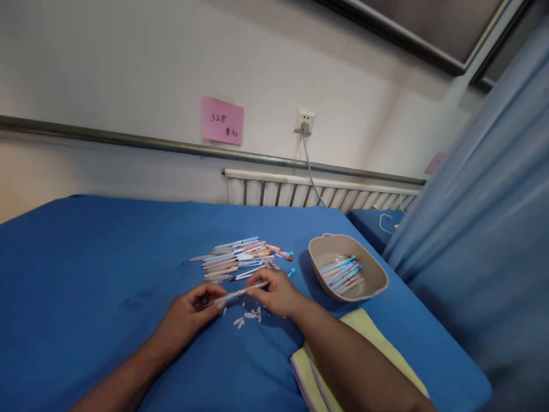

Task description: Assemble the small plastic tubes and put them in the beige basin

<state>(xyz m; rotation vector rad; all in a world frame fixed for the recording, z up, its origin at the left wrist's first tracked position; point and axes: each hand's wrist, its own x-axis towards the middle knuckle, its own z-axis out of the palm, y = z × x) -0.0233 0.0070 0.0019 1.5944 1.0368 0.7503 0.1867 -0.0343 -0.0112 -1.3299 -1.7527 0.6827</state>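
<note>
A pale, partly clear pen (pixel 235 294) is held level between my two hands over the blue cloth. The fingers of my left hand (pixel 195 306) close on its left end. My right hand (pixel 274 290) pinches its right end between thumb and fingers. Just beyond my hands lies a pile of pens (pixel 231 260) in white, peach, pink and blue, side by side. Several small white pieces (pixel 251 315) are scattered on the cloth right below the held pen. A small turquoise tip (pixel 292 272) sticks out by my right hand.
A beige basin (pixel 377 273) with several pens (pixel 343 273) in it stands to the right. A folded yellow towel (pixel 309 372) lies under my right forearm. Behind the blue-covered surface (pixel 107 257) are a radiator (pixel 274 191) and a wall; a blue curtain (pixel 480 189) hangs at right.
</note>
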